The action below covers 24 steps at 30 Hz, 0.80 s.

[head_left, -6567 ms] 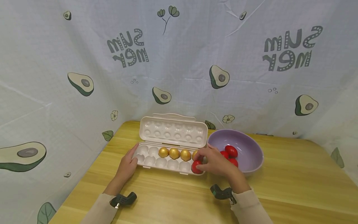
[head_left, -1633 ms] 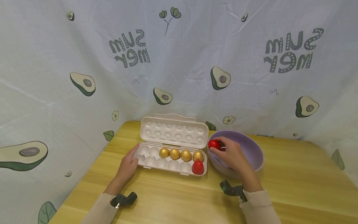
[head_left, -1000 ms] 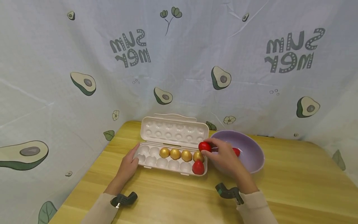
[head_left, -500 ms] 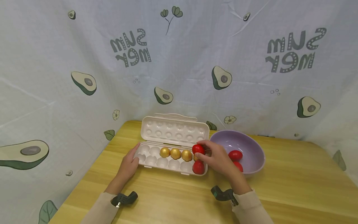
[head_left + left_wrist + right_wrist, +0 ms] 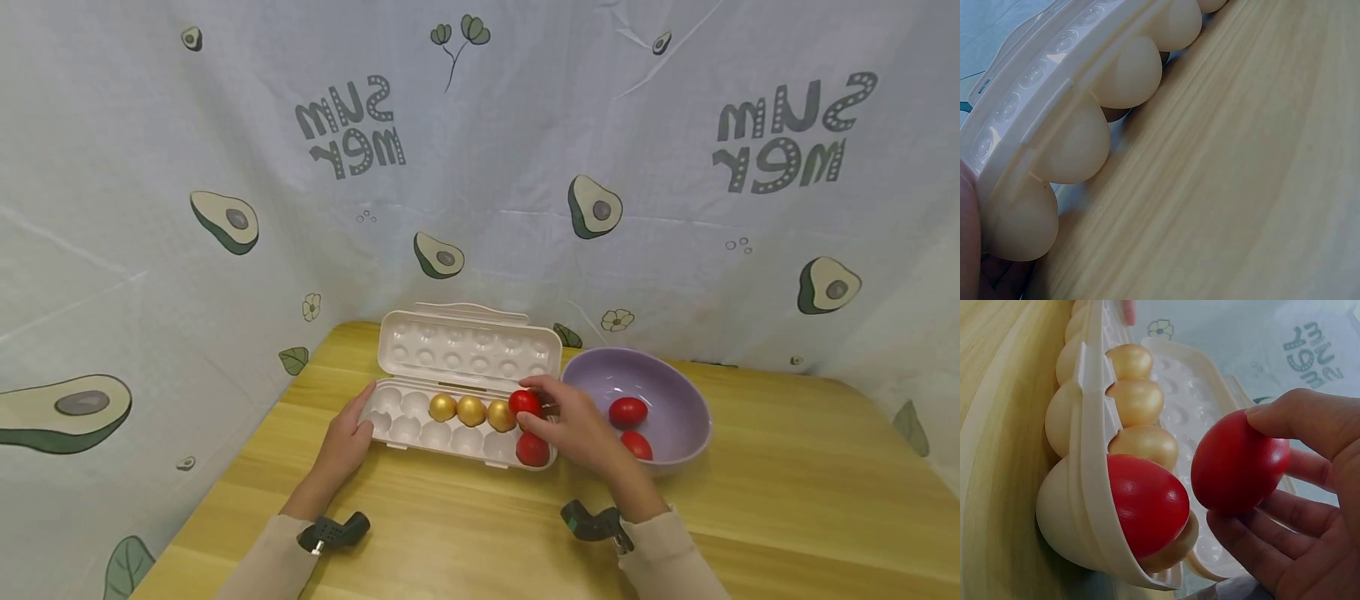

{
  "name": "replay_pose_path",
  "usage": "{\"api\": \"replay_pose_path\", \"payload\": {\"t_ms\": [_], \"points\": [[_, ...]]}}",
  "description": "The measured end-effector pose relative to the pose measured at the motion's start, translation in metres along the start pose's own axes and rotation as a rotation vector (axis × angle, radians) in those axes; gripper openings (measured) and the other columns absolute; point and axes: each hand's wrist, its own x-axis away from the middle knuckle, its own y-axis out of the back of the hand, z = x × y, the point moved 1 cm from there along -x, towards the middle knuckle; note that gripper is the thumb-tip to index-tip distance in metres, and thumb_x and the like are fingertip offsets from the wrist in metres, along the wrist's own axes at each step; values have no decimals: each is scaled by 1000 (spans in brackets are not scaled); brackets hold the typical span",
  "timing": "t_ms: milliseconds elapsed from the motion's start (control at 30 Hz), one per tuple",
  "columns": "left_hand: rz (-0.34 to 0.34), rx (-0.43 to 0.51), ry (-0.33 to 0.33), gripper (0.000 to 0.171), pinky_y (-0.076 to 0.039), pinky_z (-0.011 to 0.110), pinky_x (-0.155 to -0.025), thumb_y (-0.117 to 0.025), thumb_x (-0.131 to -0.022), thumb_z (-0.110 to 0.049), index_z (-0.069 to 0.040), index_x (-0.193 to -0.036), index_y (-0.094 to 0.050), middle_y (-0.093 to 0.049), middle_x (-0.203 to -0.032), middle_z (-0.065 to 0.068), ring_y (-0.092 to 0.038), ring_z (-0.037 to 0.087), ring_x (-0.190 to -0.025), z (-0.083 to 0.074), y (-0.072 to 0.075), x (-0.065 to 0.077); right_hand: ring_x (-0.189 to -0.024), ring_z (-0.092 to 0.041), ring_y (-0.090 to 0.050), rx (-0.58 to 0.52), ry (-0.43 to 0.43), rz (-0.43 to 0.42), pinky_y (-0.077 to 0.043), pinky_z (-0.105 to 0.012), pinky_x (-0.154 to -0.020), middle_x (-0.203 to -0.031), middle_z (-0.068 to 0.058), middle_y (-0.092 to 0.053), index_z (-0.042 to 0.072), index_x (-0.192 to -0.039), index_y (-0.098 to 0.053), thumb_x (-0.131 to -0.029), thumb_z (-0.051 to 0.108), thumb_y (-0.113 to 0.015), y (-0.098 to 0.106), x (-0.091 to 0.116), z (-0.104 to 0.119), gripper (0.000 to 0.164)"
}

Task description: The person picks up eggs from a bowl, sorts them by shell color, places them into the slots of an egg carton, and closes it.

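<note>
My right hand (image 5: 576,427) pinches a red egg (image 5: 525,402) between thumb and fingers, above the right part of an open cream egg carton (image 5: 468,350). In the right wrist view this held egg (image 5: 1235,465) hangs apart from another red egg (image 5: 1147,506), which sits in the front right end cup. Several gold eggs (image 5: 471,410) fill the right part of the back row; the rightmost is mostly hidden by my hand. My left hand (image 5: 345,443) grips the carton's left end, thumb on the near side. Only part of that hand (image 5: 967,231) shows in the left wrist view.
Right of the carton stands a purple bowl (image 5: 678,417) with two red eggs (image 5: 628,412) in it. Everything rests on a wooden table (image 5: 450,525). A printed cloth (image 5: 510,183) hangs behind, close to the table's back edge.
My right hand let go of one red egg in the front right cup, took another from the bowl and brought it left over the carton. My left hand stayed put.
</note>
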Motion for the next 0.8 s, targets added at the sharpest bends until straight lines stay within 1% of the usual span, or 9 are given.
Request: {"api": "replay_pose_path", "payload": {"t_ms": [67,133,267,433,500,567,667,733,800], "points": [[1,3,4,59,-27,46,-105,-38,-82,2,-8,-140,-32,-35,-140,16,-31,30,-129,0,0,0,-92,-11,-59,3,-2,11,-51,-36,-82,-106,7,-59,19,-120,-54,-80,25,-67,-2,0,0,43],[2,5,12,60,-27,45,-105,-38,-82,2,-8,-140,-32,-35,-140,15,-31,30,-129,0,0,0,-92,-11,-58,4,1,28,-51,-35,-82,-105,8,-59,19,-119,-55,-80,24,-67,-4,0,0,41],[2,8,15,60,-28,46,-105,-38,-81,2,-9,-140,-32,-36,-140,16,-32,30,-129,0,0,0,-92,-13,-60,-13,4,69,-52,-36,-80,-105,5,-60,15,-115,-57,-80,20,-67,-9,1,2,36],[3,15,21,60,-28,45,-105,-38,-81,2,-9,-140,-33,-36,-140,15,-32,30,-129,-1,0,1,-90,-24,-62,-66,7,102,-50,-46,-80,-106,-5,-61,8,-112,-57,-81,12,-65,-15,1,11,33],[4,15,20,60,-27,45,-105,-39,-81,2,-9,-140,-33,-36,-140,15,-31,29,-129,-2,0,1,-89,-27,-62,-79,11,110,-50,-49,-80,-105,-8,-61,6,-111,-57,-80,10,-65,-17,1,13,32],[6,17,19,60,-27,45,-105,-39,-81,2,-9,-140,-32,-35,-140,15,-31,30,-129,-2,0,1,-89,-24,-62,-77,5,120,-50,-47,-80,-103,-5,-61,8,-111,-57,-80,13,-66,-18,1,12,32],[11,18,16,60,-27,46,-105,-39,-81,2,-9,-140,-32,-35,-140,16,-31,30,-129,-2,1,1,-88,-17,-61,-51,0,129,-52,-39,-79,-101,2,-61,14,-111,-58,-80,20,-67,-21,1,6,34],[15,20,17,60,-27,46,-105,-39,-81,2,-8,-140,-32,-35,-140,16,-30,30,-129,-3,1,1,-87,-11,-60,-16,8,130,-53,-34,-78,-99,7,-61,18,-111,-58,-79,25,-68,-23,1,2,34],[16,24,17,60,-27,46,-105,-38,-81,2,-8,-140,-32,-35,-140,17,-30,31,-129,-3,1,1,-86,-9,-58,6,30,129,-52,-32,-78,-98,10,-60,19,-110,-59,-78,27,-69,-25,0,0,34]]}}
